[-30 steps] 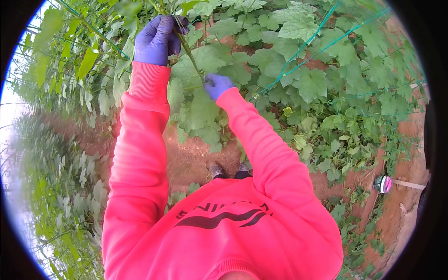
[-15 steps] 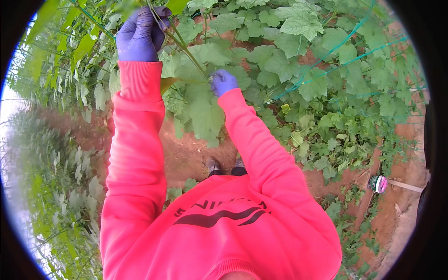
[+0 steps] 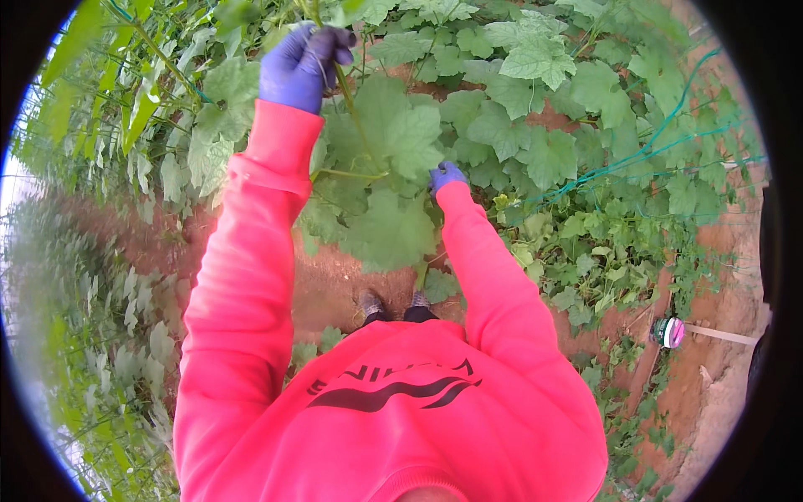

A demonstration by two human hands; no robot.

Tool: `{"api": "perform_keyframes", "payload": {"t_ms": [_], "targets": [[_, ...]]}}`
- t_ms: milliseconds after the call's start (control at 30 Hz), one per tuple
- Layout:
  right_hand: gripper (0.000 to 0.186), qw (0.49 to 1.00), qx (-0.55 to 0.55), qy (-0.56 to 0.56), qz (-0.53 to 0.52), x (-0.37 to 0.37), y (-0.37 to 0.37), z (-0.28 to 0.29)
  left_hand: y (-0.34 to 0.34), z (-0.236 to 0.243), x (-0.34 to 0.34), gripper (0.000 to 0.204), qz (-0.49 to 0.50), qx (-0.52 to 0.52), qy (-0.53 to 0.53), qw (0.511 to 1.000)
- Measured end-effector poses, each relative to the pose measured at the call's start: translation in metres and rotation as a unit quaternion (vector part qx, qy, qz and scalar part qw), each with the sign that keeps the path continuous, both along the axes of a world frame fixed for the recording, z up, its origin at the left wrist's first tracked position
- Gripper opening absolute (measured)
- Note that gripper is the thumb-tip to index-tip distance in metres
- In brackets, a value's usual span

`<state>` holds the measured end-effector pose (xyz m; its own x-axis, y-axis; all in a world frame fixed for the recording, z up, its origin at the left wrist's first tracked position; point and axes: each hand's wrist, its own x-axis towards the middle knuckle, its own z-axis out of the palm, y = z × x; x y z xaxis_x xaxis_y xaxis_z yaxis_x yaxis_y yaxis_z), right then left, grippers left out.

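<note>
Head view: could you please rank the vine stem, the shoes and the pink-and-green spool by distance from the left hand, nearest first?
1. Vine stem: gripped in the left hand, top of picture.
2. Shoes: on the bare soil below, centre.
3. Pink-and-green spool: far right, on the ground beside the plants.

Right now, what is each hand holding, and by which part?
The left hand is closed around a green vine stem near its upper end. The right hand reaches in among the leaves lower down; whether it grips anything cannot be told.
</note>
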<state>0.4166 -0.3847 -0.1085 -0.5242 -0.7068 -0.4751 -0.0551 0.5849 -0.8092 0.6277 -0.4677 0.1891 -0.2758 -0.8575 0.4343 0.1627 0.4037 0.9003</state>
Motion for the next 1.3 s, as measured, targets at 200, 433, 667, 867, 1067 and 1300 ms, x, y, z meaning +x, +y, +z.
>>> {"api": "perform_keyframes", "payload": {"t_ms": [200, 433, 667, 867, 1067, 1300], "targets": [[0.036, 0.998, -0.059, 0.034, -0.002, -0.031, 0.025, 0.026, 0.03, -0.069, -0.039, 0.021, -0.057, 0.005, 0.062, 0.996], [0.038, 0.993, -0.113, 0.039, 0.012, -0.039, 0.037, 0.052, 0.061, -0.079, -0.029, 0.02, 0.019, -0.013, -0.061, 0.998], [0.034, 0.982, -0.185, -0.023, 0.028, -0.013, 0.034, 0.083, 0.087, -0.187, -0.005, 0.019, 0.031, -0.023, -0.217, 0.976], [0.03, 0.928, -0.25, -0.182, 0.206, 0.045, 0.046, 0.12, 0.148, -0.357, 0.036, 0.02, 0.031, 0.105, -0.3, 0.948], [0.026, 0.929, -0.162, -0.19, 0.272, 0.066, 0.046, 0.115, 0.174, -0.373, 0.07, 0.023, -0.02, 0.181, -0.454, 0.872], [0.018, 0.937, -0.144, -0.187, 0.258, 0.085, 0.043, 0.118, 0.105, -0.234, 0.079, 0.026, 0.119, 0.197, -0.259, 0.938]]}}
